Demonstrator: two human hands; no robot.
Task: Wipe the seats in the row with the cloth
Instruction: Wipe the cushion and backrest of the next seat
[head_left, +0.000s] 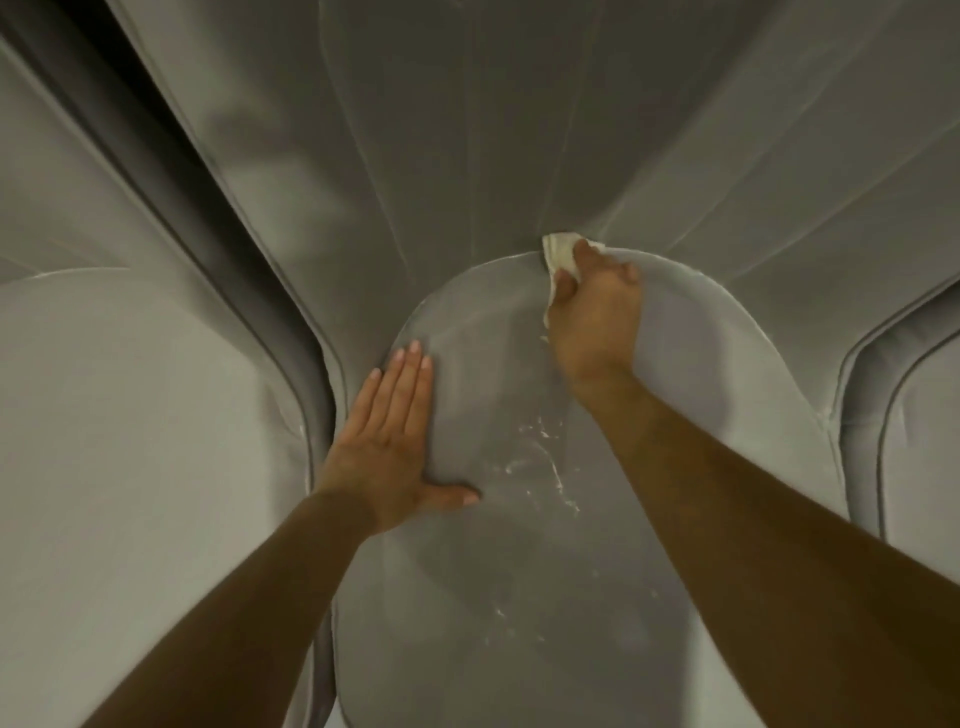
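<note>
Grey upholstered seat cushion (498, 519) fills centre of the head view, rounded at its far end, piped edge, smooth fabric with a faint sheen. White flecks and streaks (545, 467) scattered over the middle of the cushion, a few more nearer the camera. Backrest (441, 130) rises behind the cushion, same grey fabric, long seams fanning upward, soft light patches on it. Neighbouring seat on the left (130, 415) sits just beside, split off by a dark gap (208, 208) running up between the two backs. Another seat on the right (914, 415) shows only its piped edge. Left hand (387, 447) lies flat on the cushion's left side, fingers straight and together, thumb spread out sideways, holding nothing. Right hand (592, 306) is at the back of the cushion, fingers curled round a pale crumpled cloth (561, 254), gripping it. Cloth is pressed into the crease where cushion meets backrest, a bit of it sticking out past the fingertips. Both forearms bare. Nothing of the room beyond the seats is visible.
</note>
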